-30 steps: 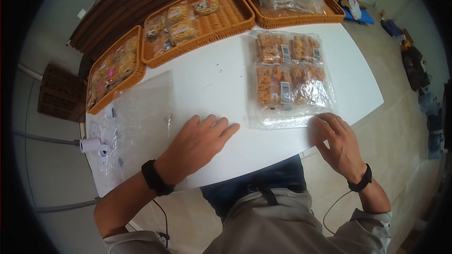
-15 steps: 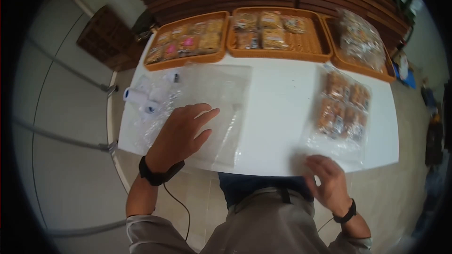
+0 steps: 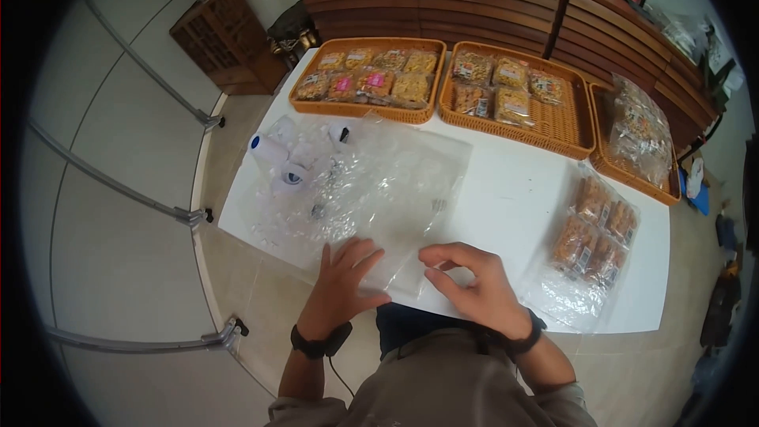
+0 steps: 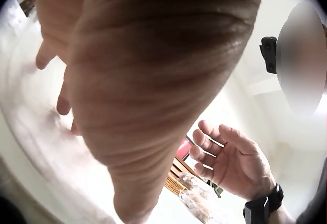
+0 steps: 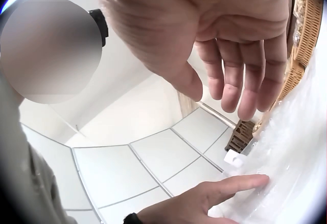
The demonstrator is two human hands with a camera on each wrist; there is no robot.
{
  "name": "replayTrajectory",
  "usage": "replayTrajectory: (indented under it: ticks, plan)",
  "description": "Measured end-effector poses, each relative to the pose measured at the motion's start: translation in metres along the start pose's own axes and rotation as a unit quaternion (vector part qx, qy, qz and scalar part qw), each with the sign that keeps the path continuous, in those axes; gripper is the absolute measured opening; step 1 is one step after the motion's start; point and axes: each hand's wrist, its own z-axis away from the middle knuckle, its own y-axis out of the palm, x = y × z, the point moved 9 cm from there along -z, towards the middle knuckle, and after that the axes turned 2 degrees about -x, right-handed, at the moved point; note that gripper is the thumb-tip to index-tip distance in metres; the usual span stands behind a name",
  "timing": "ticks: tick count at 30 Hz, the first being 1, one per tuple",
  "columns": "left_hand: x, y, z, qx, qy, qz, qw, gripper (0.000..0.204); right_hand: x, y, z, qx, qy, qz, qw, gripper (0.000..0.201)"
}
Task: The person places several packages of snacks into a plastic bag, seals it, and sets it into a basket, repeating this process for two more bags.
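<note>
My left hand point(image 3: 341, 281) lies spread on the near edge of some flat clear plastic bags point(image 3: 411, 190), and its straight fingers touch the film. Just right of it, over the same bags, my right hand point(image 3: 478, 285) hovers with fingers loosely bent. In the right wrist view nothing sits between those fingers point(image 5: 232, 88) and the thumb. On the table's right side lies a clear bag point(image 3: 565, 300) filled with several packs of brown snacks point(image 3: 575, 241) bearing barcode labels.
Three wicker trays line the table's back: the left tray point(image 3: 371, 115) and middle tray point(image 3: 565, 122) carry snack packs, the right tray point(image 3: 644, 182) a full plastic bag point(image 3: 639, 122). White label rolls point(image 3: 270, 149) sit among plastic at the left. A wooden cabinet point(image 3: 443, 0) stands behind.
The head view has swung left. My right hand has left the filled bag's side and come over the clear bags. My left hand has come down onto the bags' near edge.
</note>
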Motion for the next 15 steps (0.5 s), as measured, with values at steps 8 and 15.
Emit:
replayTrajectory:
  ticks: [8,15]
  plan:
    - [-0.018,-0.010,-0.002,-0.032,-0.013,-0.010,0.999,0.064,-0.036,-0.026,0.021,-0.042,0.082,-0.072,0.993,0.024]
    - [-0.082,-0.006,-0.036,-0.053,0.073,0.140,0.986,0.052,0.018,-0.145,0.100,-0.219,0.021,0.080,0.972,0.019]
